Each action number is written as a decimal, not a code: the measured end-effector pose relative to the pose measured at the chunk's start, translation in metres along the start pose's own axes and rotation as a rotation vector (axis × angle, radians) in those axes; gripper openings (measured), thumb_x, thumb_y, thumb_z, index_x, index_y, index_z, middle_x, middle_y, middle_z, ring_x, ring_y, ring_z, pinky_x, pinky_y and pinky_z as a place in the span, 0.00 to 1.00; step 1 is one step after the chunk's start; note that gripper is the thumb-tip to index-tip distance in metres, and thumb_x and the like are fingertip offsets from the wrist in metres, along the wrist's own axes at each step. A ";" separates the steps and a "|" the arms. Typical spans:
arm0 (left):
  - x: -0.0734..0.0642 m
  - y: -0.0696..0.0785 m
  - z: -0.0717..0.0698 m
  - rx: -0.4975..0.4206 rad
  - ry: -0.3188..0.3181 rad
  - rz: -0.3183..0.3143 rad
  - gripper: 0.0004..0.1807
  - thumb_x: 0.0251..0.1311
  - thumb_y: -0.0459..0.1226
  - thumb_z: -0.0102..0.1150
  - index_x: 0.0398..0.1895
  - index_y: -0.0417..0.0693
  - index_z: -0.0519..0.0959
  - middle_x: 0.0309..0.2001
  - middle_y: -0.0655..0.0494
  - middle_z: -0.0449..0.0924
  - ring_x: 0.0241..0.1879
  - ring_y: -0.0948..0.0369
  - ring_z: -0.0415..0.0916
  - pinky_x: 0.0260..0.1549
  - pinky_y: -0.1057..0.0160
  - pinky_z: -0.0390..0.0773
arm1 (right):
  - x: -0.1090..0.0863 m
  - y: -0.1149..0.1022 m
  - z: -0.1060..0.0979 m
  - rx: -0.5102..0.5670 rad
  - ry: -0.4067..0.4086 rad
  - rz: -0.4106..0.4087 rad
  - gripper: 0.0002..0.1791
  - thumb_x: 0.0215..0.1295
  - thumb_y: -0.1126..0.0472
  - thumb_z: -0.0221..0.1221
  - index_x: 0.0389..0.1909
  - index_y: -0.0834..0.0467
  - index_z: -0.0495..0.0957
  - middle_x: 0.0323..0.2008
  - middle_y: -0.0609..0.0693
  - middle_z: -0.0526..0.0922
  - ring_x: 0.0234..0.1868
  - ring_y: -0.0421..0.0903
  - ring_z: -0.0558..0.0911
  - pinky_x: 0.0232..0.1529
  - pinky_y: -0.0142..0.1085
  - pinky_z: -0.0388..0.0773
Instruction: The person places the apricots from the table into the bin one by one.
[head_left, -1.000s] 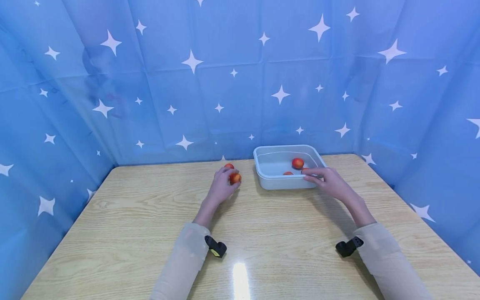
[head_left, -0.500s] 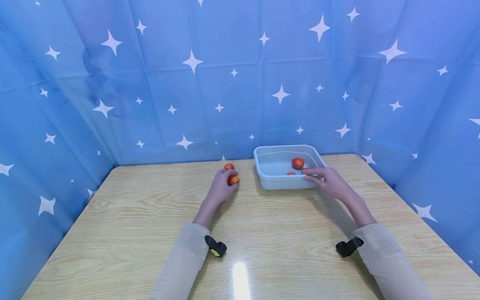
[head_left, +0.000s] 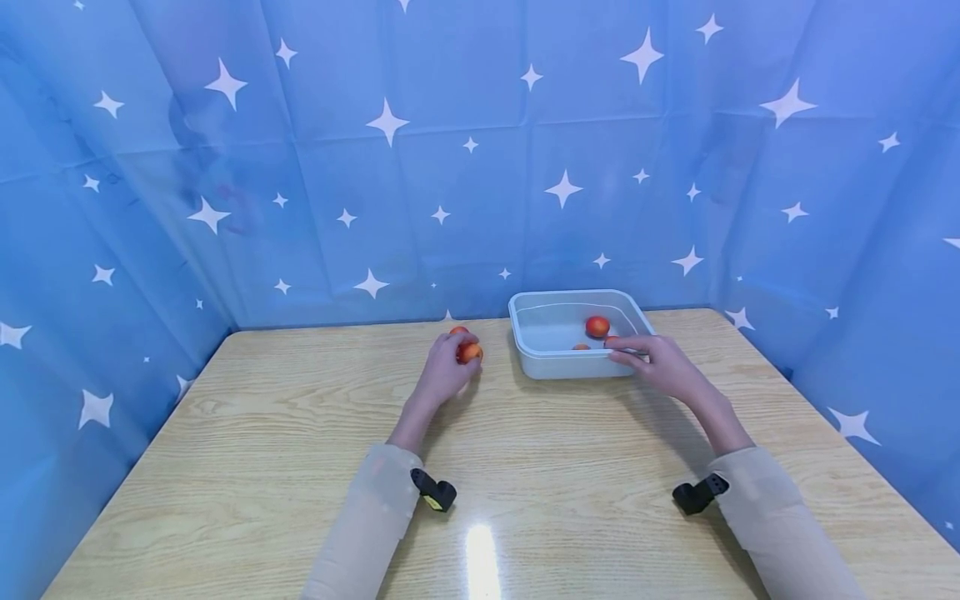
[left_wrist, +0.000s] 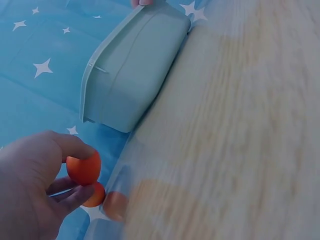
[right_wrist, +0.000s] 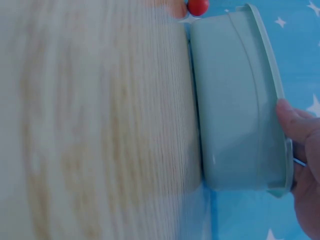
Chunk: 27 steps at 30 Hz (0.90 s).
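Note:
My left hand [head_left: 444, 367] pinches a small round red-orange fruit [head_left: 471, 353] between thumb and fingers. In the left wrist view this fruit [left_wrist: 84, 168] appears off the tabletop. Just behind it, a second red-orange fruit [left_wrist: 95, 196] is partly hidden by my fingers. A light blue-grey plastic tub [head_left: 570, 365] stands to the right near the table's far edge. Inside lie a red-orange fruit [head_left: 597, 327] and two more, mostly hidden by the front wall and my right hand [head_left: 660, 364]. That hand grips the tub's front right rim, as the right wrist view also shows.
Light wood-grain tabletop [head_left: 540, 467] stretches in front of both arms. Past its far edge hangs a blue curtain [head_left: 480, 208] with white stars, continuing along both sides. Each sleeve carries a small black camera.
The fruit in my left hand dipped slightly, then rose a little to the right. One fruit in the tub shifted slightly right earlier. My right hand keeps its place on the rim.

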<state>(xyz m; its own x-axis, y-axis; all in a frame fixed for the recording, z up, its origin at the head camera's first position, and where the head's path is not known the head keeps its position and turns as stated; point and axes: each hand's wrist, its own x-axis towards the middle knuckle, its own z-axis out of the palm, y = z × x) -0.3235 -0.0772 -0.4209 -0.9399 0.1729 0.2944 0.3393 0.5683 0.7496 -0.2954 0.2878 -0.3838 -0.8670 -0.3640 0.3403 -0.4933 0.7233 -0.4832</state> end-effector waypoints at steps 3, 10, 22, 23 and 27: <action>0.001 0.002 0.001 -0.018 0.023 0.035 0.18 0.62 0.30 0.64 0.55 0.40 0.80 0.52 0.42 0.75 0.49 0.49 0.73 0.51 0.53 0.78 | 0.000 0.001 0.000 -0.002 0.004 0.002 0.16 0.69 0.62 0.64 0.53 0.66 0.84 0.40 0.56 0.88 0.36 0.49 0.78 0.36 0.36 0.70; 0.004 0.010 0.002 -0.056 0.056 0.039 0.18 0.62 0.31 0.63 0.55 0.41 0.80 0.51 0.44 0.75 0.49 0.51 0.72 0.50 0.55 0.77 | 0.000 0.003 0.001 -0.008 0.004 -0.001 0.16 0.69 0.62 0.64 0.53 0.66 0.84 0.41 0.56 0.88 0.37 0.50 0.79 0.37 0.37 0.72; 0.004 0.028 0.006 -0.120 0.083 0.005 0.19 0.66 0.33 0.63 0.59 0.45 0.79 0.56 0.47 0.73 0.53 0.53 0.72 0.53 0.58 0.79 | 0.001 0.001 0.000 -0.012 -0.006 0.008 0.16 0.70 0.61 0.63 0.54 0.65 0.84 0.41 0.56 0.88 0.38 0.50 0.79 0.37 0.38 0.72; 0.004 0.030 0.007 -0.125 0.085 0.008 0.19 0.66 0.33 0.63 0.59 0.45 0.79 0.56 0.47 0.73 0.53 0.53 0.72 0.52 0.59 0.79 | 0.001 0.001 0.000 -0.013 -0.004 0.009 0.16 0.70 0.61 0.63 0.54 0.65 0.84 0.41 0.56 0.88 0.38 0.50 0.79 0.37 0.38 0.72; 0.006 0.037 0.008 -0.151 0.095 0.032 0.18 0.65 0.33 0.64 0.58 0.43 0.79 0.54 0.47 0.73 0.51 0.53 0.72 0.51 0.60 0.79 | 0.001 0.001 0.000 -0.011 -0.002 0.007 0.16 0.70 0.61 0.63 0.54 0.66 0.84 0.40 0.56 0.88 0.38 0.50 0.79 0.37 0.38 0.73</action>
<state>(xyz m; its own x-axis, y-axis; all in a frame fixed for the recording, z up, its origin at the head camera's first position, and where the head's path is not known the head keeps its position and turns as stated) -0.3165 -0.0483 -0.3962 -0.9232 0.1084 0.3686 0.3775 0.4353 0.8173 -0.2964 0.2881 -0.3839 -0.8706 -0.3602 0.3352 -0.4865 0.7323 -0.4766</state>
